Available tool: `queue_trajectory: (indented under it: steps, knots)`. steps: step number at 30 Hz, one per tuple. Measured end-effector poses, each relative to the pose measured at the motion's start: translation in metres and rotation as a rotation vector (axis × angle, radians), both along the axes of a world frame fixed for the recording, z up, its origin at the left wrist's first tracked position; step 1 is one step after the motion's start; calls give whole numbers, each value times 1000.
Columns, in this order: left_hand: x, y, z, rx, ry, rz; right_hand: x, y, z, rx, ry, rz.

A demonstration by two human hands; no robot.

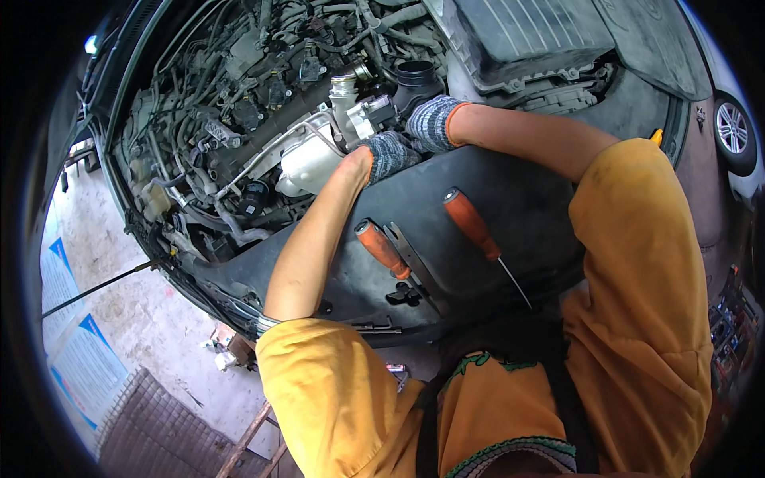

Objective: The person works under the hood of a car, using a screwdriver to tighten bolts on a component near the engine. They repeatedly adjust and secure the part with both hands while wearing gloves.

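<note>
Both my hands wear grey knitted work gloves with orange cuffs and reach down into a car's engine bay. My left hand (390, 158) is at the edge of the black front cover (510, 199), beside a silver metal housing (309, 166). Close against it on the right, my right hand (434, 125) bends down below a black round duct opening (416, 73). The fingers of both hands are hidden in the gap, so what they touch does not show. A metal pipe neck (343, 99) and a silver-grey part with a dark cap (371, 115) stand just beyond them.
On the front cover lie two screwdrivers with orange handles, one at left (382, 248) and one at right (472, 223), plus a flat metal bar (414, 259) and a small black clip (404, 295). A large black airbox (530, 40) fills the back right. A prop rod (100, 287) crosses the left side.
</note>
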State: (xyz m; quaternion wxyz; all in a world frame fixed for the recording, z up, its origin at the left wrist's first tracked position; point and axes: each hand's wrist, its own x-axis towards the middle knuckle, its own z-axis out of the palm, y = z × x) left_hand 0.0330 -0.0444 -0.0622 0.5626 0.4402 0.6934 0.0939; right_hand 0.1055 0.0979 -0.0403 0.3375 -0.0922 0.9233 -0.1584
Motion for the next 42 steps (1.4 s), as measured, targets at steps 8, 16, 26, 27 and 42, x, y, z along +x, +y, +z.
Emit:
queue_trajectory:
  steps: [8,16,26,27,42]
  knots:
    - [0,4,5,-4,-18,27,0,2,1,-7,46,20]
    - [2,5,8,-8,-55,25,-4,5,-4,2,-11,16]
    - [1,1,-19,-60,108,48,-2,4,2,1,22,-9]
    - [0,-1,-13,-11,74,127,-5,3,3,-10,8,-10]
    - [-43,-7,15,153,172,37,-10,11,-6,-179,56,-110]
